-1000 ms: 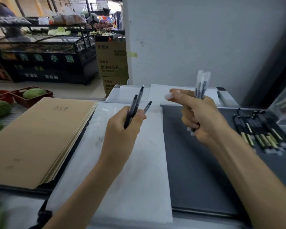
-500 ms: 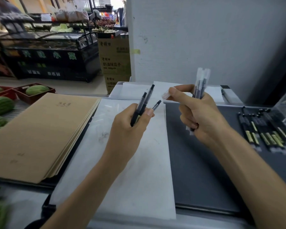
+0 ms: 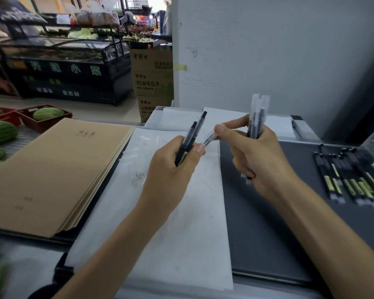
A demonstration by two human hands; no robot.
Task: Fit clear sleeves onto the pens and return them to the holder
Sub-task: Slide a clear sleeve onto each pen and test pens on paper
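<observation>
above the white paper (image 3: pixel 181 223), the lowest pen (image 3: pixel 209 138) of the bare pens (image 3: pixel 192 134) gripped in the left hand (image 3: pixel 173 169) now meets the right hand (image 3: pixel 259 160). its forefinger and thumb have closed onto the pen's tip, while its other fingers curl round the sleeved bundle (image 3: pixel 257 117). that pen looks next for sleeving.

At twelve and one o'clock, a pale grey wall (image 3: pixel 279 50), scuffed, with a strip of yellowish tape (image 3: pixel 180 67) at its left edge. Just left of it, stacked cardboard boxes (image 3: pixel 152 80) printed with characters. At ten and eleven o'clock, a dark glass-topped display case (image 3: pixel 63 67) with green lettering, produce shelves (image 3: pixel 95 20) behind, bright daylight beyond. Pale floor (image 3: pixel 91 108) before the case. At nine o'clock, red crates (image 3: pixel 52 124) holding green melons (image 3: pixel 48 113). Nearest, a dark grey tabletop (image 3: pixel 263 234).
</observation>
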